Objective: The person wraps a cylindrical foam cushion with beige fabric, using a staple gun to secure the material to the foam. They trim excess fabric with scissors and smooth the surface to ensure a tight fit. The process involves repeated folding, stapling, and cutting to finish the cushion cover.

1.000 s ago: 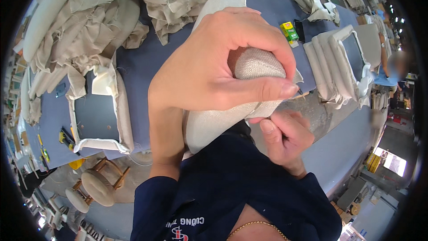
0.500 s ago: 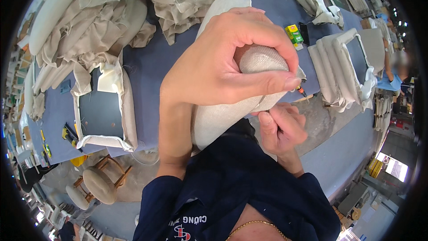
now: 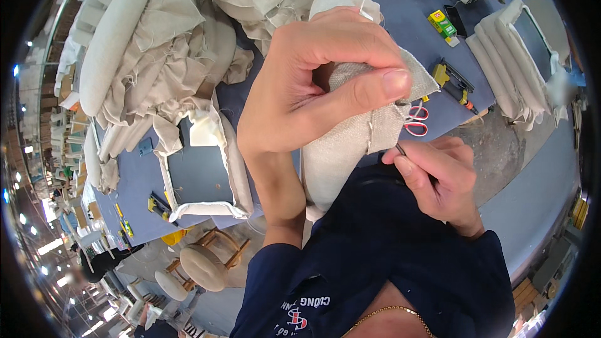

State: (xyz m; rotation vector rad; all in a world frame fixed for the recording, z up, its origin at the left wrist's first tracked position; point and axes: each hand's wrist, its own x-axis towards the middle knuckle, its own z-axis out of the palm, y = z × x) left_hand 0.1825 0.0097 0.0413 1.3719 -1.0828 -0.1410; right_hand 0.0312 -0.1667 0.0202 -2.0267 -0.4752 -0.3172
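A beige fabric-covered padded piece (image 3: 338,159) lies in front of my body, its raw-edged cloth folded over at one corner. My left hand (image 3: 325,81) is closed over its upper part, thumb and forefinger pressing the cloth near the fold. A short seam runs along the folded flap below that thumb. To the right of the flap, my right hand (image 3: 441,178) pinches a thin dark pointed thing (image 3: 400,149), too small to name surely. Scissors (image 3: 417,122) with red and white handles lie on the table just beyond the flap.
On the blue-grey table lie a yellow-black staple gun (image 3: 454,84) and a green-yellow box (image 3: 443,27). Covered frames (image 3: 510,66) stand at the right. Beige covers (image 3: 169,44) pile up at the far left, near an open-backed padded frame (image 3: 203,172). Stools (image 3: 203,267) stand on the floor.
My right hand has drawn back to the right from the cloth edge. The folded flap shows more fully, and the scissors and staple gun have come into sight. The whole view has shifted.
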